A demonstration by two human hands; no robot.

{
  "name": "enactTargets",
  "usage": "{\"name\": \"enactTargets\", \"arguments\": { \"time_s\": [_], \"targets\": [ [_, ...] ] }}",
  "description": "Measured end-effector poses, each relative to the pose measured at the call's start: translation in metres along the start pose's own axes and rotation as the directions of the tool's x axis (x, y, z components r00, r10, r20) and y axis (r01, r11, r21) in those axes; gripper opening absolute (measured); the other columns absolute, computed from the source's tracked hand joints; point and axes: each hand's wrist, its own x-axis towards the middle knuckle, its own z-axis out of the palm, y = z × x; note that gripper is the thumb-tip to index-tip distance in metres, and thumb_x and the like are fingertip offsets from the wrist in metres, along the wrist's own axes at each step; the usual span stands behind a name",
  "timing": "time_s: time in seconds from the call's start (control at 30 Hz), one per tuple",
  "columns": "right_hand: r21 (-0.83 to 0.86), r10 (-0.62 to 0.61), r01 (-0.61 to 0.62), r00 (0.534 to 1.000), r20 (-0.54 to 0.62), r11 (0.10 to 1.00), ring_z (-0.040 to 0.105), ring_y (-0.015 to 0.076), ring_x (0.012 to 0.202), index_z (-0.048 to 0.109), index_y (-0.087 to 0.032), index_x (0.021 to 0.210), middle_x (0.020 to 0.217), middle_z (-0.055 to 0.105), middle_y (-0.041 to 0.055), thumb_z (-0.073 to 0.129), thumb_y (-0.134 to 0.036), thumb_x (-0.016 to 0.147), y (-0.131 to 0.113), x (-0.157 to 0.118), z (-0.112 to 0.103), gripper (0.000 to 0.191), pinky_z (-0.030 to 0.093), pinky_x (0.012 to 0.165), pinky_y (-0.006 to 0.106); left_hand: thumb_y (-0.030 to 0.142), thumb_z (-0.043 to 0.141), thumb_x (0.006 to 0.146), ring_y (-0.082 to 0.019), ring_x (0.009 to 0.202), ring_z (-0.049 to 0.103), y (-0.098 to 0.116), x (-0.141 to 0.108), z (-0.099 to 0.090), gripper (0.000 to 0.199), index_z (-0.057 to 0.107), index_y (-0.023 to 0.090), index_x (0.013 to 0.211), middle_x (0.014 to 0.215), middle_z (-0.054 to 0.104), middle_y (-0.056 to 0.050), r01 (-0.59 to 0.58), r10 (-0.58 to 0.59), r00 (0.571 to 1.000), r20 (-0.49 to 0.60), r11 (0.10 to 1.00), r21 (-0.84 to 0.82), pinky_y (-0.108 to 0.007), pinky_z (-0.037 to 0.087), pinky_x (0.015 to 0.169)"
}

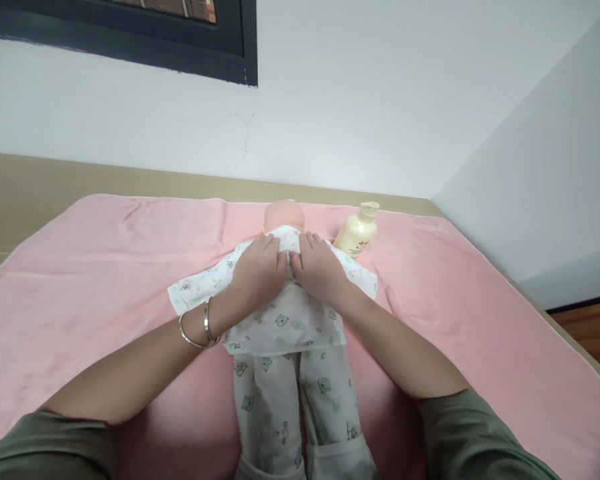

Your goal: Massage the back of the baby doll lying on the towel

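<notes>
A doll (284,216) in a white patterned top (290,323) and matching trousers (275,400) lies on a pink blanket (180,233), its bald head toward the wall and its face not visible. My left hand (261,268) rests on the upper part of the top, fingers extended and lying flat. Beside it, my right hand (317,265) lies flat on the other side of the upper top. The two thumbs are close together at the middle. Both sleeves of the top spread out sideways.
A cream pump bottle (357,232) leans on the blanket to the right of the doll's head. Behind the wooden surface (30,180) rises a white wall (330,100) with a dark-framed window (250,47).
</notes>
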Motion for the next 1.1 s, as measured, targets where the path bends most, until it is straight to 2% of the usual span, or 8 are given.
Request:
{"name": "enactTargets", "arguments": {
  "time_s": [0.17,0.3,0.47,0.57,0.63,0.8,0.97,1.1],
  "targets": [
    [-0.036,-0.11,0.108,0.992,-0.063,0.993,0.049,0.0378,0.138,0.051,0.003,0.139,0.142,0.056,0.0297,0.033,-0.023,0.099,-0.01,-0.013,-0.001,0.051,0.037,0.118,0.053,0.028,0.034,0.096,-0.029,0.08,0.06,-0.012,0.01,0.004,0.027,0.057,0.019,0.084,0.083,0.062,-0.013,0.128,-0.127,0.991,0.049,0.992,-0.018,-0.047,0.053,0.079],
    [0.106,-0.039,0.04,0.999,-0.012,0.994,0.053,0.0326,0.133,0.059,-0.006,0.131,0.139,0.061,0.021,0.038,-0.023,0.095,0.005,0.006,-0.001,0.045,0.043,0.114,0.047,0.021,0.034,0.095,-0.035,0.103,0.06,0.003,-0.002,0.004,0.029,0.062,0.014,0.092,0.099,0.065,-0.02,0.02,-0.021,0.999,0.039,0.999,0.044,-0.053,0.049,0.093],
    [0.126,0.028,-0.029,1.0,0.014,0.992,0.052,0.0338,0.133,0.06,-0.007,0.126,0.139,0.061,0.0201,0.042,-0.031,0.095,0.018,0.022,0.0,0.043,0.041,0.115,0.047,0.02,0.033,0.096,-0.037,0.128,0.052,0.021,-0.019,0.006,0.038,0.061,0.006,0.117,0.123,0.062,-0.024,-0.025,0.027,0.999,-0.036,0.999,0.045,-0.057,0.04,0.111],
    [0.05,-0.003,0.003,1.0,-0.001,0.999,0.052,0.0363,0.131,0.058,-0.004,0.127,0.136,0.062,0.0229,0.04,-0.028,0.097,0.012,0.015,0.001,0.043,0.04,0.114,0.05,0.019,0.033,0.095,-0.036,0.122,0.055,0.015,-0.016,0.007,0.033,0.064,0.011,0.105,0.113,0.065,-0.021,-0.054,0.054,0.998,-0.026,0.999,0.001,-0.057,0.04,0.11],
    [-0.003,-0.055,0.055,0.998,-0.016,0.998,0.054,0.0373,0.128,0.057,-0.001,0.127,0.131,0.063,0.0247,0.038,-0.025,0.097,0.004,0.005,0.001,0.043,0.04,0.113,0.052,0.018,0.035,0.093,-0.034,0.11,0.059,0.006,-0.008,0.006,0.028,0.063,0.016,0.093,0.102,0.066,-0.018,-0.046,0.047,0.999,0.011,0.998,-0.036,-0.056,0.046,0.101],
    [-0.032,-0.112,0.11,0.99,-0.082,0.993,0.05,0.0376,0.133,0.053,0.001,0.133,0.137,0.059,0.0264,0.039,-0.026,0.096,-0.009,-0.009,0.0,0.048,0.037,0.117,0.05,0.024,0.033,0.095,-0.029,0.078,0.059,-0.011,0.01,0.003,0.027,0.056,0.021,0.081,0.08,0.062,-0.012,0.138,-0.134,0.983,0.129,0.99,-0.024,-0.047,0.051,0.077],
    [0.127,0.036,-0.039,0.999,0.029,0.991,0.059,0.0345,0.118,0.063,-0.011,0.115,0.122,0.069,0.0189,0.042,-0.032,0.095,0.01,0.012,-0.001,0.036,0.048,0.104,0.048,0.02,0.03,0.096,-0.034,0.093,0.059,0.003,-0.002,0.002,0.031,0.06,0.015,0.09,0.092,0.064,-0.018,-0.023,0.017,0.998,0.053,0.994,0.105,-0.052,0.049,0.087],
    [0.145,0.063,-0.071,0.997,0.053,0.987,0.06,0.0331,0.117,0.063,-0.011,0.116,0.125,0.068,0.0194,0.038,-0.037,0.099,0.024,0.025,0.001,0.04,0.047,0.105,0.047,0.017,0.039,0.094,-0.036,0.112,0.057,0.02,-0.016,-0.001,0.028,0.062,0.008,0.105,0.11,0.064,-0.023,-0.049,0.053,0.998,-0.028,0.992,0.118,-0.052,0.045,0.102]
  ]
}}
